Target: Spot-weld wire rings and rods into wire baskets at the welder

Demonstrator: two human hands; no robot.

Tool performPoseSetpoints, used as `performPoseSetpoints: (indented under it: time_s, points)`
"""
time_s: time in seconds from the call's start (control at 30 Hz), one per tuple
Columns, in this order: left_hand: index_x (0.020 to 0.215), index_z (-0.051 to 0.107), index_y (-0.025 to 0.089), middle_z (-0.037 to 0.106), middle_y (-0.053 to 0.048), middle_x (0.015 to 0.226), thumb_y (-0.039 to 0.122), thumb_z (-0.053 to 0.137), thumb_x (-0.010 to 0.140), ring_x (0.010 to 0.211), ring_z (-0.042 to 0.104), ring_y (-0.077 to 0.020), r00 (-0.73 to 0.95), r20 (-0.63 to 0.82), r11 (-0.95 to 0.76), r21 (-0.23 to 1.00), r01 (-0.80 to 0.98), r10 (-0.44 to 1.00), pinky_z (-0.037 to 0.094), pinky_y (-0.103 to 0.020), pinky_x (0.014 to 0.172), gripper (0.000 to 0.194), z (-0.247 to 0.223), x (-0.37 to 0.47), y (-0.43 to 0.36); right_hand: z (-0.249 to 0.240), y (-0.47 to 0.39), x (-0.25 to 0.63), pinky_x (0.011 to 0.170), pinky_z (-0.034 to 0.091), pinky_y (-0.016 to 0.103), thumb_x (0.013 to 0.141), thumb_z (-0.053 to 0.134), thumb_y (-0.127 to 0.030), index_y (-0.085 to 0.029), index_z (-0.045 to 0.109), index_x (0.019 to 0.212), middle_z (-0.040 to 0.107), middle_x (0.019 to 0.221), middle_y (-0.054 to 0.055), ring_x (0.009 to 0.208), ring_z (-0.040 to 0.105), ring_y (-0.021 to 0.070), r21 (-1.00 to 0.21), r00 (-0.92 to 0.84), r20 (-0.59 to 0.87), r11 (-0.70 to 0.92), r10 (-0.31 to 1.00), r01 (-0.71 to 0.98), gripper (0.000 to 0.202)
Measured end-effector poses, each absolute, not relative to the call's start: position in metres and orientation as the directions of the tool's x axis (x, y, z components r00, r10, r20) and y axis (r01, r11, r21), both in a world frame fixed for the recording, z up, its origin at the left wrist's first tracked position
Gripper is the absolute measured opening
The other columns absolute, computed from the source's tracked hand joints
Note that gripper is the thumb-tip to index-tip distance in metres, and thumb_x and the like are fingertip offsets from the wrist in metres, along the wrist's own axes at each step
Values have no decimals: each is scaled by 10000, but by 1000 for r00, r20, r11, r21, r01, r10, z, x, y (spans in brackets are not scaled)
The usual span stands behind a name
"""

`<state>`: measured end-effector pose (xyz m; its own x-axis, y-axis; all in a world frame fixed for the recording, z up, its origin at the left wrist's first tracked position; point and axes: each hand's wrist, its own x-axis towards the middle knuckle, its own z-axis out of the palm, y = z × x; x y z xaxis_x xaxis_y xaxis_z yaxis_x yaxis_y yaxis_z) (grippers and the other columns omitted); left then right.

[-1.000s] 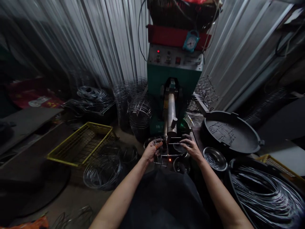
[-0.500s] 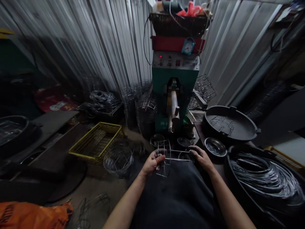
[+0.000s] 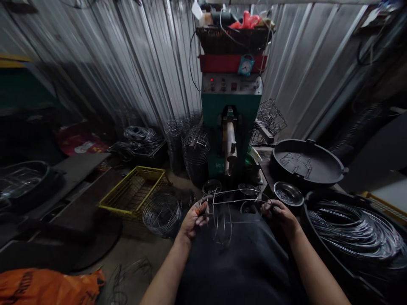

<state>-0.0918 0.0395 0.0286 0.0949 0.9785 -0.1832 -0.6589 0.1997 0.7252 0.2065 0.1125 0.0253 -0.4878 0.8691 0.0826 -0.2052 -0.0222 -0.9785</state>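
A thin wire frame [image 3: 235,201] with curved wires and a hanging loop spans the space between my hands, above my dark apron. My left hand [image 3: 195,217], with orange wrapping on a finger, grips the frame's left end. At its right end my right hand [image 3: 277,211] is closed on the wire. Beyond the hands stands a green machine [image 3: 211,111] with a metal arm [image 3: 231,142] and a lit red light. Small metal bowls sit below the arm, partly behind the wires.
On the left are a yellow wire basket [image 3: 110,205] and a round wire bundle [image 3: 161,214]. To the right are a black round tray [image 3: 321,163], a metal bowl of small wires [image 3: 288,194] and a large tub [image 3: 333,264] holding wire rings.
My hands have moved farther apart, and the wire frame has turned so its long curved wires stretch between them. The view has shifted slightly.
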Motion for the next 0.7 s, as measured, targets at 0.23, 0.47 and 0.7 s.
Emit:
performPoseSetpoints:
  time_s: [0.23,0.47,0.7]
  points:
    - [928,601,123,538,37,582,199,645,693,270,205,56,122,-234,246,625,-741,964,215,-78,276,251,26,-90,37,28,110,187,430,299,242,648,621,-494,-210,497,620,299,493,-47,447,309,96,-866,-420,84,-142,904,-479,311]
    - [812,617,81,511,27,545,86,500,778,275,209,56,56,-417,288,517,-806,907,217,-68,284,122,15,-87,42,25,120,183,409,293,199,686,651,-355,-190,489,598,347,512,-47,445,320,74,-860,-329,-67,-222,942,-459,247]
    - [942,574,124,519,54,537,205,662,666,279,239,36,-132,-332,125,649,-751,934,225,-105,296,300,9,-78,46,5,134,177,586,400,249,626,661,-467,-189,593,800,575,702,9,659,508,147,-1000,97,23,24,995,-16,335]
